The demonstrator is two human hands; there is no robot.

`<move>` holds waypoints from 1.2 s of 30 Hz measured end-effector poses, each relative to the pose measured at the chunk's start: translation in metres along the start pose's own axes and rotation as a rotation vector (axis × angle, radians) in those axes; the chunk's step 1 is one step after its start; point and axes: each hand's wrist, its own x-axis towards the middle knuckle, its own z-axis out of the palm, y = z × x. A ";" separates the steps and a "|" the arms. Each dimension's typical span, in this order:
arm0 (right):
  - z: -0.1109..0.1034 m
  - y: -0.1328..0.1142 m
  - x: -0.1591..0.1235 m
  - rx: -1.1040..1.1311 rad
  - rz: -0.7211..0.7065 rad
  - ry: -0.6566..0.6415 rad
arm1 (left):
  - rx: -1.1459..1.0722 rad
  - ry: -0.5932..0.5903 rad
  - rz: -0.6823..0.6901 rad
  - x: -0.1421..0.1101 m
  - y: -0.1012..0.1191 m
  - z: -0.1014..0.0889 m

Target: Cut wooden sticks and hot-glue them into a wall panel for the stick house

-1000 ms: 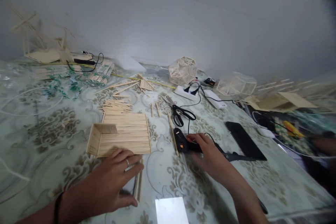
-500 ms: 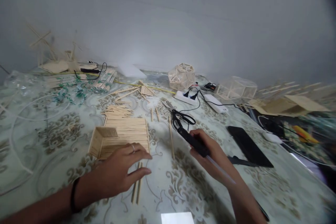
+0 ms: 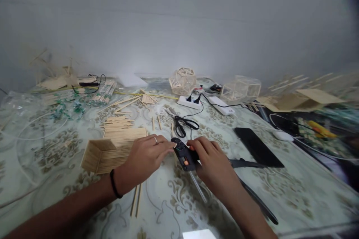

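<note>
A black hot glue gun (image 3: 185, 158) is in my right hand (image 3: 214, 162), whose fingers wrap round it. A clear glue stick (image 3: 198, 186) juts from its rear, and an orange switch shows on its side. My left hand (image 3: 147, 155) has its fingertips pressed together against the gun's front end; whatever they pinch is too small to make out. Under and beyond the left hand lies a panel of thin wooden sticks (image 3: 130, 133) with a small stick-built corner box (image 3: 97, 151) on it. Two loose sticks (image 3: 136, 201) lie in front. Black scissors (image 3: 183, 124) rest beyond the gun.
A white power strip (image 3: 189, 102) with plugs and a cable stands behind the scissors. A wooden stick ball (image 3: 183, 82) and a stick frame (image 3: 241, 89) are at the back. A black phone-like slab (image 3: 258, 147) lies right. Bundled sticks (image 3: 103, 91) and plastic wrap (image 3: 68, 106) lie left.
My left hand has moved up and right to the glue gun's front, its fingers now together. My right hand has shifted left and turned the gun, showing its side. The view has swung slightly right.
</note>
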 end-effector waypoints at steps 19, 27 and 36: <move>0.002 -0.004 -0.009 -0.043 0.012 -0.113 | 0.107 -0.221 0.041 0.015 0.004 0.001; 0.001 0.004 -0.017 0.100 0.143 -0.102 | 0.091 -0.232 -0.032 0.024 0.000 -0.004; 0.002 0.038 -0.036 0.309 0.401 -0.076 | 0.139 -0.437 -0.180 0.018 -0.029 0.012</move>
